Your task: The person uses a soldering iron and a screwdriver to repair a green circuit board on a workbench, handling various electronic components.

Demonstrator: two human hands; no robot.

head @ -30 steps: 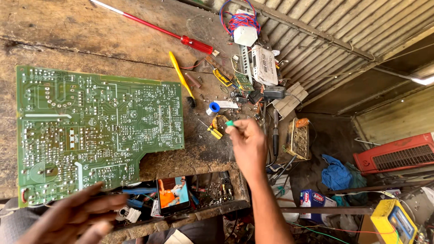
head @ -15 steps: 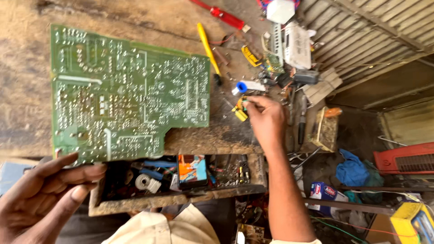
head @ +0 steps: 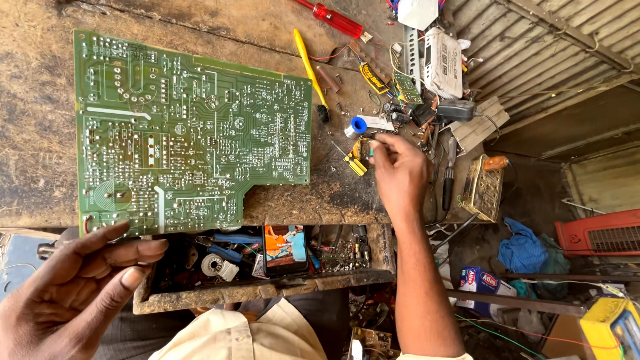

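At the right side of the wooden workbench (head: pixel 40 133), the person's right hand (head: pixel 400 177) reaches out over a scatter of small parts, its fingertips (head: pixel 375 148) pinched together on a tiny pale component (head: pixel 371 142) too small to identify. Just beside those fingertips lie a small yellow-handled screwdriver (head: pixel 355 163) and a blue solder spool (head: pixel 359 125). Beyond the spool, a long yellow tool (head: pixel 308 63) lies slanted on the bench, and a red-handled screwdriver (head: pixel 337 20) rests near the far edge. A white cased module (head: pixel 443 63) sits to the right of these among loose wires.

The left hand (head: pixel 73 293) is at the near left corner, fingers extended and slightly apart, holding nothing; its fingertips lie touching or just short of the lower edge of the large green circuit board (head: pixel 193 130); which cannot be determined. The board lies flat, solder side up, covering most of the bench's left half, well apart from the right hand.

Below the board, an open drawer (head: pixel 267 290) holds mixed small parts, including a white spool (head: pixel 212 265) and an orange-and-blue packet (head: pixel 285 245).
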